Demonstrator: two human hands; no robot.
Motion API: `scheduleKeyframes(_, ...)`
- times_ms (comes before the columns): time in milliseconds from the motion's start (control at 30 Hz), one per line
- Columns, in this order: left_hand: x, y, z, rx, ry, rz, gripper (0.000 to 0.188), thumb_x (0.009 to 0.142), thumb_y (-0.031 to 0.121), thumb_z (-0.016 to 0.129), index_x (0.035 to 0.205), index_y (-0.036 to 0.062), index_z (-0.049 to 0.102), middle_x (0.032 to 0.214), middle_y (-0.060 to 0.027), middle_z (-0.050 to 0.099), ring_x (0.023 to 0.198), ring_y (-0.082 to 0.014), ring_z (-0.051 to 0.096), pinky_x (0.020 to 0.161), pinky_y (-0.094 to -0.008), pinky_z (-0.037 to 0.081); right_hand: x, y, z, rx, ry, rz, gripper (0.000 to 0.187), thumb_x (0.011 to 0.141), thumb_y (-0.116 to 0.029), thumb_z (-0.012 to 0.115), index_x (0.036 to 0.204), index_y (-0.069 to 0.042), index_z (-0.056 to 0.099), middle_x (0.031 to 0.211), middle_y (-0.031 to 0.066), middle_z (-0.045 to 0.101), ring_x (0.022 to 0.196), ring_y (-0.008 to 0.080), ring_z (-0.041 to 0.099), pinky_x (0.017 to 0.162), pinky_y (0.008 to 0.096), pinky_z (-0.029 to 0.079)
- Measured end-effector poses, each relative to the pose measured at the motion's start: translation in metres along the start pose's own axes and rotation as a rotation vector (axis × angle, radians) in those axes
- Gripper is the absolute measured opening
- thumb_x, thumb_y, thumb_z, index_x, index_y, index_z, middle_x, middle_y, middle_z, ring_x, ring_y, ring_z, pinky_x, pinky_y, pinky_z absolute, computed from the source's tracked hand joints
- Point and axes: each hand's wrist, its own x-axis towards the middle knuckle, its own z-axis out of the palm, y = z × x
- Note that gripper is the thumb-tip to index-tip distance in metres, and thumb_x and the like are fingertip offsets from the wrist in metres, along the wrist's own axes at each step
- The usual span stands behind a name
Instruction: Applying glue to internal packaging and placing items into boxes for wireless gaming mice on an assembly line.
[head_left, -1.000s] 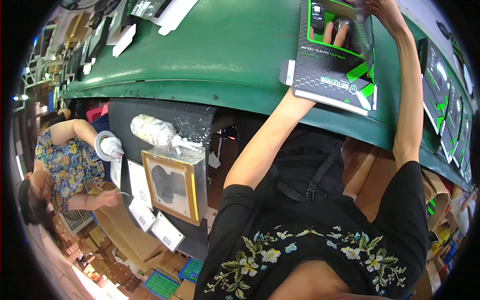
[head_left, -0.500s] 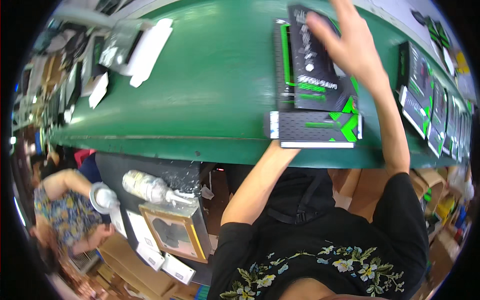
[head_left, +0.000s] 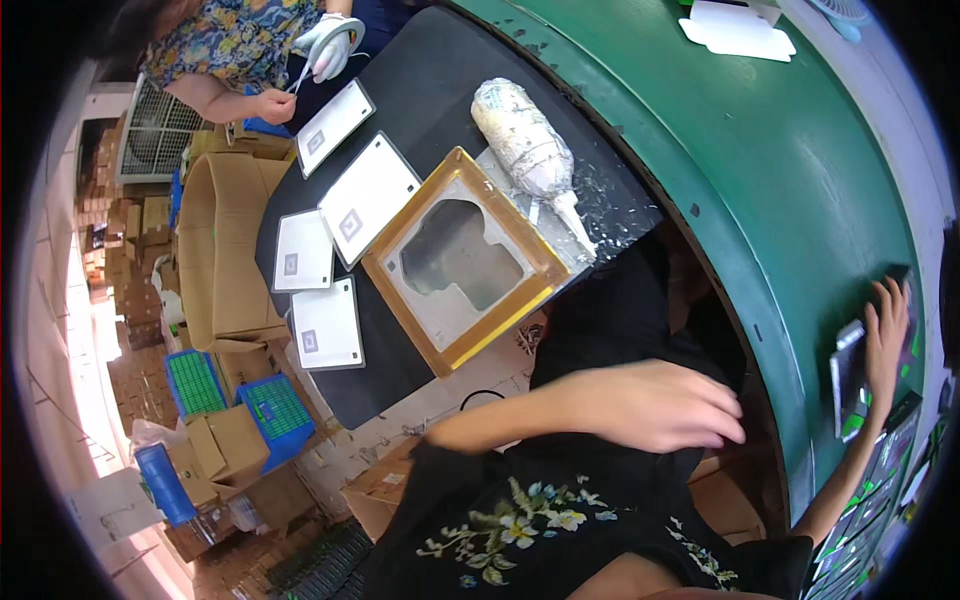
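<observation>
My right hand [head_left: 886,345] lies with fingers stretched out on a black and green box [head_left: 849,385] at the far right of the green table [head_left: 800,230]. Part of that box is hidden under the hand. Over my lap, clear of the table, hovers my left hand [head_left: 665,408]. Its fingers hang loosely bent and slightly apart, a little blurred, and nothing shows in them. Beyond it, on a black side table [head_left: 385,360], sits a wood-edged frame [head_left: 410,318] with a cut-out opening. Against the frame's far side lies a whitish, crusted bottle [head_left: 525,140] with a tapered nozzle.
Several white flat cards [head_left: 370,195] lie on the side table's left part. Across it, a person's gloved hand [head_left: 330,50] holds a tape roll. An open carton [head_left: 225,260] and blue crates [head_left: 275,415] stand left. More black-green boxes [head_left: 870,490] line the lower right.
The view has swung left, bringing the side table to the middle. My left hand has come away from the boxes to above my lap; my right hand is now lower on a box.
</observation>
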Motion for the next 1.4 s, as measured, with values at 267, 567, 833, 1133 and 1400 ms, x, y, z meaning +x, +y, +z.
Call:
scheduleKeyframes(267,-0.204,-0.004,-0.259,1.202,0.287,-0.744,0.046,0.085,-0.007,0.054,0.125,0.0173,0.06,0.14,-0.0124,0.051,0.136,-0.0359,0.04,0.11,-0.0464,0.034,0.061,-0.057,-0.085,-0.036,0.235,-0.031,0.035,0.101,-0.022,0.054,0.131,-0.006,0.058,0.141,0.0169,0.053,0.138,0.0316,0.044,0.113,0.0444,0.034)
scheduleKeyframes(567,-0.202,0.083,-0.273,1.331,0.148,-0.843,0.014,0.081,0.004,0.067,0.094,0.0048,0.061,0.091,-0.0158,0.062,0.087,-0.037,0.063,0.074,-0.0437,0.048,0.155,-0.383,-0.059,0.815,-0.155,-0.473,0.059,0.099,-0.044,0.052,0.138,0.0,0.045,0.129,0.0251,0.056,0.12,0.0372,0.056,0.101,0.0423,0.045)
scheduleKeyframes(833,-0.226,0.14,-0.151,0.94,1.303,-0.614,0.013,0.098,0.011,0.061,0.108,0.0028,0.058,0.082,-0.0022,0.059,0.071,-0.0092,0.057,0.056,-0.0262,0.041,0.204,-0.441,-0.018,0.711,-0.376,-0.423,0.101,0.071,-0.081,0.062,0.123,0.006,0.055,0.097,0.0249,0.069,0.094,0.0395,0.068,0.085,0.0473,0.053)
scheduleKeyframes(1133,-0.239,0.017,-0.072,-0.312,1.735,-0.559,0.01,0.103,0.016,0.053,0.103,0.0069,0.05,0.088,-0.0005,0.065,0.071,-0.0038,0.059,0.062,-0.02,0.049,0.23,-0.388,-0.058,1.516,-0.549,-0.367,0.066,0.077,-0.04,0.078,0.119,0.007,0.061,0.108,0.0149,0.068,0.098,0.022,0.066,0.089,0.0324,0.049)
scheduleKeyframes(1400,-0.25,0.006,-0.074,-0.298,1.605,-0.646,0.016,0.105,0.019,0.049,0.108,0.0037,0.054,0.084,0.0004,0.064,0.064,-0.0015,0.059,0.058,-0.0184,0.052,0.175,-0.398,-0.094,1.839,-0.552,-0.595,0.087,0.064,-0.025,0.086,0.136,0.004,0.046,0.126,0.0166,0.06,0.116,0.0254,0.061,0.103,0.0395,0.047)
